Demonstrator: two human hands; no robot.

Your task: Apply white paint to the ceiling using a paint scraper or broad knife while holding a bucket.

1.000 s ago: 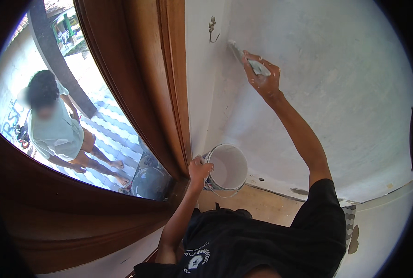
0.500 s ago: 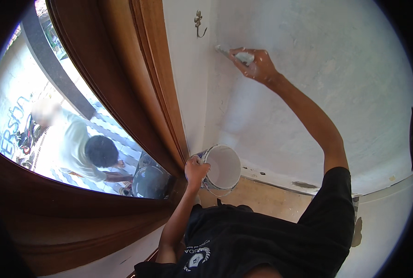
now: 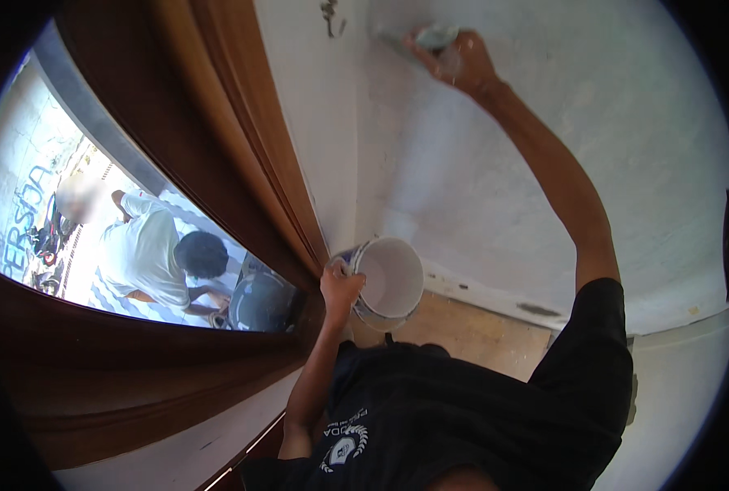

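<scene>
My right hand (image 3: 467, 65) is raised against the pale wall on the right, closed around a paintbrush (image 3: 436, 38). The brush's tip meets the wall near the inner corner; motion blurs it a little. Lower down, my left hand (image 3: 342, 286) grips the near-left side of a white bucket (image 3: 397, 266) at its rim, with the thumb toward the inside. The bucket is tilted so that its pale inner wall shows. How much it contains, I cannot tell. Its wire handle hangs loose below.
A brown wooden door frame (image 3: 217, 123) runs along my left. Through the opening, a person in a light shirt (image 3: 148, 254) bends over a dark round container (image 3: 262, 301). A metal hook (image 3: 330, 18) sits on the narrow wall strip. Below lies a tan floor (image 3: 487, 323).
My right hand and the paintbrush have moved up along the wall corner. My left hand still holds the bucket. The view has shifted slightly, and the person outside has changed posture.
</scene>
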